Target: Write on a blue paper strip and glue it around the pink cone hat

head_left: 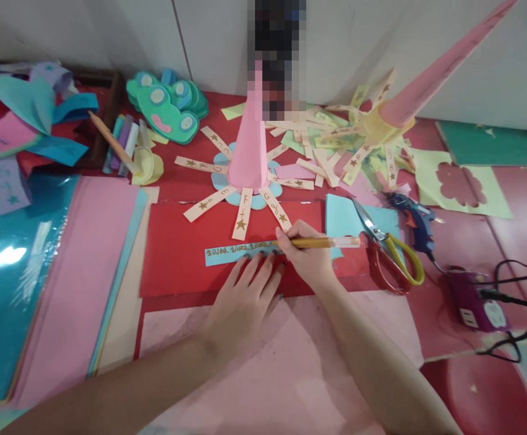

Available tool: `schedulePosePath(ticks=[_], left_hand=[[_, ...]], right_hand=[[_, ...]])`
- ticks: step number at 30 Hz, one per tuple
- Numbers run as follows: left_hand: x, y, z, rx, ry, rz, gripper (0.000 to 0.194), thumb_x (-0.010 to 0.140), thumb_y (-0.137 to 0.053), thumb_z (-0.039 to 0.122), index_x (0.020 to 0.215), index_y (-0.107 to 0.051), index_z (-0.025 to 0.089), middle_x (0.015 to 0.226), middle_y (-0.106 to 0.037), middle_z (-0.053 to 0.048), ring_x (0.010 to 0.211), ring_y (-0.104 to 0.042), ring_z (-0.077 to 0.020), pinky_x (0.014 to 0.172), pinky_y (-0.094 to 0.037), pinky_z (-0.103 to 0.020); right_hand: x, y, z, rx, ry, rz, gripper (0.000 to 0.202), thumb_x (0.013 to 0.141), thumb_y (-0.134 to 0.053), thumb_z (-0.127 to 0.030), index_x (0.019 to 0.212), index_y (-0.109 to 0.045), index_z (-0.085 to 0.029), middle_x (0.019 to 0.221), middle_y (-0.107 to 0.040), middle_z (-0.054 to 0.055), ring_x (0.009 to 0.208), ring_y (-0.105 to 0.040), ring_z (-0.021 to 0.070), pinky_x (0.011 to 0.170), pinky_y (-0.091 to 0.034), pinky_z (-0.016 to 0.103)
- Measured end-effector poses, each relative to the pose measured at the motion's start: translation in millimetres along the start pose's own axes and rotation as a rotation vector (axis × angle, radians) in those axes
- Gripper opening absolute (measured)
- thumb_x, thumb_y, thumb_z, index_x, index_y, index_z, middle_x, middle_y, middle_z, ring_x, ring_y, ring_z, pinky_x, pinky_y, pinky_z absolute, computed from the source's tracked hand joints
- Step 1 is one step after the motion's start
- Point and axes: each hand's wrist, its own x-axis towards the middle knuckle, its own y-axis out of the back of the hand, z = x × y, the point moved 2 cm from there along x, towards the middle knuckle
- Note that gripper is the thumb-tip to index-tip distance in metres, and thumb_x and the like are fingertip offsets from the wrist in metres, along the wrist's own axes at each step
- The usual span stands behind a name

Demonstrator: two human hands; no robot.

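My right hand [307,254] is closed around a gold pen [322,242], its tip at the right part of a blue paper strip [218,257]. A row of gold handwritten characters runs along the strip. My left hand [252,284] lies flat, fingers spread, with the fingertips on the strip's lower edge. Under both is a red paper sheet [177,260]. Just beyond it stands a pink paper cone [249,151] on a blue flower-shaped base, ringed by several cream strips marked with letters and stars. The right end of the blue strip is hidden by my right hand.
Scissors [387,244], a glue gun [415,220] and a purple box with black cable [480,299] lie to the right. A second pink cone [444,66] leans behind, among paper strips. Coloured sheets [77,272] are stacked left; green frog-like cutouts [168,109] lie at the back.
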Motion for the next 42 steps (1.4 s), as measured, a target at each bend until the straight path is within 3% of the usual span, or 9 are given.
schedulePosePath(ticks=[6, 13, 26, 42], left_hand=[[0.0, -1.2, -0.4, 0.009, -0.009, -0.003, 0.034, 0.091, -0.040, 0.027, 0.118, -0.056, 0.013, 0.121, -0.060, -0.010, 0.115, -0.052, -0.0272, 0.099, -0.040, -0.044], [0.4, 0.8, 0.4, -0.001, -0.004, -0.008, 0.034, 0.091, -0.040, 0.027, 0.117, -0.057, 0.013, 0.121, -0.060, -0.011, 0.115, -0.052, -0.0277, 0.098, -0.040, -0.044], [0.2, -0.6, 0.2, 0.000, -0.001, 0.007, 0.032, 0.091, -0.041, 0.026, 0.114, -0.059, 0.012, 0.121, -0.060, -0.011, 0.114, -0.052, -0.0270, 0.099, -0.039, -0.043], [-1.1, -1.9, 0.3, 0.005, 0.005, -0.008, 0.034, 0.092, -0.039, 0.027, 0.119, -0.056, 0.014, 0.122, -0.059, -0.010, 0.116, -0.050, -0.0269, 0.100, -0.038, -0.044]], right_hand=[[-0.3, 1.1, 2.1, -0.017, 0.002, 0.056, 0.034, 0.080, -0.053, -0.034, 0.054, -0.035, -0.021, 0.046, -0.036, -0.007, 0.043, -0.032, 0.0066, 0.042, -0.029, 0.021], [0.5, -0.3, 2.3, 0.001, 0.019, 0.003, 0.035, 0.079, -0.053, -0.031, 0.054, -0.031, -0.021, 0.045, -0.031, -0.008, 0.042, -0.029, 0.0064, 0.041, -0.026, 0.021], [-1.8, 0.6, -2.6, -0.024, 0.091, 0.058, 0.033, 0.077, -0.053, -0.024, 0.052, -0.030, -0.020, 0.046, -0.031, -0.008, 0.042, -0.028, 0.0053, 0.041, -0.027, 0.019], [-1.6, 1.1, 0.7, -0.039, 0.036, 0.102, 0.033, 0.079, -0.052, -0.028, 0.053, -0.034, -0.020, 0.046, -0.034, -0.007, 0.042, -0.031, 0.0056, 0.042, -0.028, 0.019]])
